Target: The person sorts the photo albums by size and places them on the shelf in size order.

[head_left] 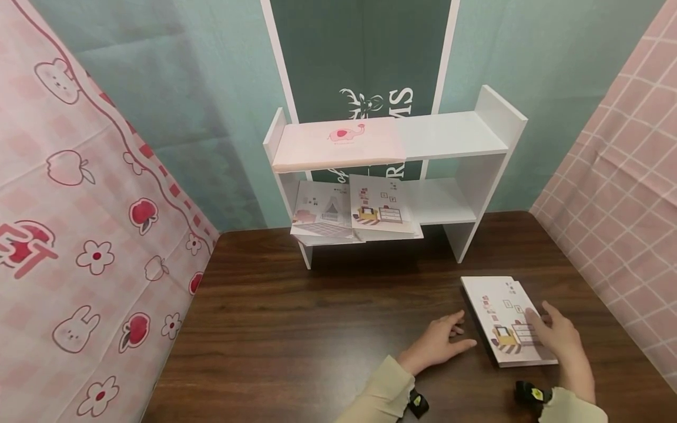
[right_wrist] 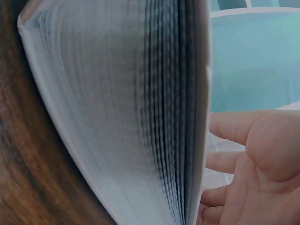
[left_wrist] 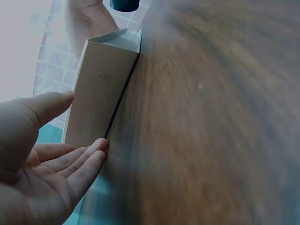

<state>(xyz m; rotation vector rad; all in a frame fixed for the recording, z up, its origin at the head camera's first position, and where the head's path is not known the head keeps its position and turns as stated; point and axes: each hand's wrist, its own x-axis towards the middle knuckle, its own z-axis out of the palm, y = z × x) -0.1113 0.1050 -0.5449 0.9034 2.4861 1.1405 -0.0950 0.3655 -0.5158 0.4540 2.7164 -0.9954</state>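
Observation:
A thick book [head_left: 502, 311] with a white cover and a drawing of furniture lies flat on the wooden table at the right. My left hand [head_left: 436, 343] is beside its left edge, fingers loosely extended. In the left wrist view, the thumb and fingers of that hand [left_wrist: 42, 173] are around the plain beige spine [left_wrist: 98, 93], at most lightly touching it. Over the book's right side is my right hand [head_left: 560, 341], some fingers on the cover. The right wrist view shows the page edges [right_wrist: 112, 103] slightly fanned, with fingertips of the right hand [right_wrist: 253, 159] hidden behind the cover.
Behind stands a white two-tier shelf [head_left: 465, 247]. Two similar illustrated books, one on the left [head_left: 322, 211] and one beside it [head_left: 378, 202], lean on its lower tier. A pink elephant cloth [head_left: 317, 144] covers part of the top. Patterned curtains hang on both sides.

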